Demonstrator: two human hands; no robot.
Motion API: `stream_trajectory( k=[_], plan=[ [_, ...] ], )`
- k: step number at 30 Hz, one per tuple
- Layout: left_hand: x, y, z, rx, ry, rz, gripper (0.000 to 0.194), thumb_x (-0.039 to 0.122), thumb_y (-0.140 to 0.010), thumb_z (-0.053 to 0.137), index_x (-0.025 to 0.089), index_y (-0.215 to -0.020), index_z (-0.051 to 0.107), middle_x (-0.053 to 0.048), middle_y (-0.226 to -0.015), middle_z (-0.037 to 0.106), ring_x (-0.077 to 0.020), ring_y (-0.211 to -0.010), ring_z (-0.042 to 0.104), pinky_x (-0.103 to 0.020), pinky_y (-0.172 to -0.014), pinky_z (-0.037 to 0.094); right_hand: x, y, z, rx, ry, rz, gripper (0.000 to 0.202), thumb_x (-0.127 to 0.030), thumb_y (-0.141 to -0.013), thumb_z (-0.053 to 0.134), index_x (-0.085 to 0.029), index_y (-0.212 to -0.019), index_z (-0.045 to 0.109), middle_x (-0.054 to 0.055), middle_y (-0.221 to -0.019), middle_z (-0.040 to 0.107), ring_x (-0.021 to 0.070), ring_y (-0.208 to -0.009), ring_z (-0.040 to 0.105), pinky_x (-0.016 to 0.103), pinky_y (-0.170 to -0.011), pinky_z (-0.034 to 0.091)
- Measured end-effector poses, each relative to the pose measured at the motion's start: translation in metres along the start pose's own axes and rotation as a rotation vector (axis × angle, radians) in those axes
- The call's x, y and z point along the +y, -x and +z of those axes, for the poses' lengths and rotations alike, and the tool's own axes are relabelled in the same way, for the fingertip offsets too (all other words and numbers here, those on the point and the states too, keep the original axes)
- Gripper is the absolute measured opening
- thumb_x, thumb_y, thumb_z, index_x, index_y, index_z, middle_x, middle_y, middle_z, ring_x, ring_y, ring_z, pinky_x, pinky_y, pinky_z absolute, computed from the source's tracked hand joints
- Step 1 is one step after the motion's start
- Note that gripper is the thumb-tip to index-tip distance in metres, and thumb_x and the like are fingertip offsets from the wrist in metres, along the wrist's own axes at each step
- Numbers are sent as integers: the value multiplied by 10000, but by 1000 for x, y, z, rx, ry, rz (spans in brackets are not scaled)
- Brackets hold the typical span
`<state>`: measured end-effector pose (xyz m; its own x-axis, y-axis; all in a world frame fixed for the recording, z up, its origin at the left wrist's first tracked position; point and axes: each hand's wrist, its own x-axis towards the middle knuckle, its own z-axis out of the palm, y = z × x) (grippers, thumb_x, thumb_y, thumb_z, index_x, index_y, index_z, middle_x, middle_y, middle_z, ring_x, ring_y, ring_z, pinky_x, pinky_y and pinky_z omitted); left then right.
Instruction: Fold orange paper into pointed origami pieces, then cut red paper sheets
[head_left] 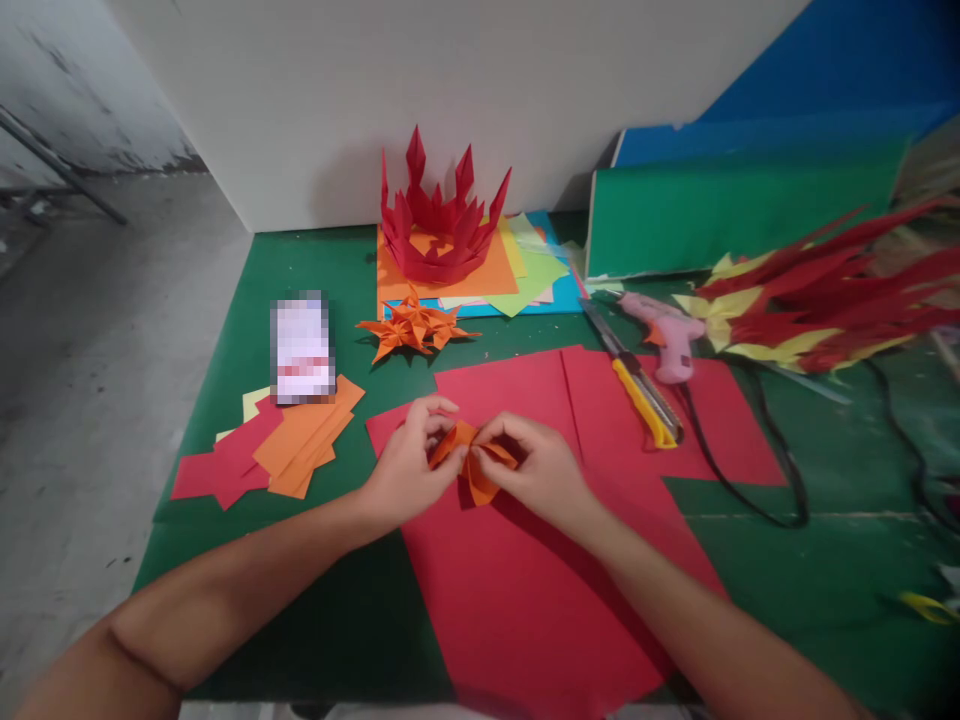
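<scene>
Between my two hands is a folded orange paper piece (480, 482), held above red paper sheets (517, 590). My left hand (420, 455) pinches its left side between thumb and fingers. On the other side, my right hand (536, 460) grips it near the middle, thumb and fingertips together. Several finished-looking orange origami flowers (416, 325) lie just beyond my hands. A red folded-paper crown (439, 230) stands behind them on a stack of coloured paper (536, 275). Orange paper strips (304, 440) are fanned out left of my left hand.
A yellow utility knife (641, 390) and a pink glue gun (667, 335) with a black cord lie at right. Red and yellow paper flames (825, 290) spread beyond them. A blurred-out white rectangle (302, 347) sits at left. A green board (750, 215) stands at the back.
</scene>
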<state>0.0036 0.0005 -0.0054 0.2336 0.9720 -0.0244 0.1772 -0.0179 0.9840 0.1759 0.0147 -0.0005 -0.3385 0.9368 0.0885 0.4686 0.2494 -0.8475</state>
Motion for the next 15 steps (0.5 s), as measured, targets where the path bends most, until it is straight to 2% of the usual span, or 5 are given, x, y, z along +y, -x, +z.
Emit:
stream_trajectory(
  k=[8,15],
  plan=[
    [1,1,-1,-3,1,10,327,139,-780,533,226,-1051,371,47,-736,533,-98,-688,570,-220,-644,465,1,1,1,20,-54,26,30,-185,-737,555,-213,-725,555,-9,-680,612,125,-606,558,241,-574,434],
    [5,1,0,30,37,-44,329,157,-753,565,217,-1024,388,58,-721,512,-84,-625,526,-205,-593,423,1,3,3,29,-109,42,23,-209,-763,560,-211,-741,564,3,-688,616,136,-624,570,253,-577,454]
  ],
)
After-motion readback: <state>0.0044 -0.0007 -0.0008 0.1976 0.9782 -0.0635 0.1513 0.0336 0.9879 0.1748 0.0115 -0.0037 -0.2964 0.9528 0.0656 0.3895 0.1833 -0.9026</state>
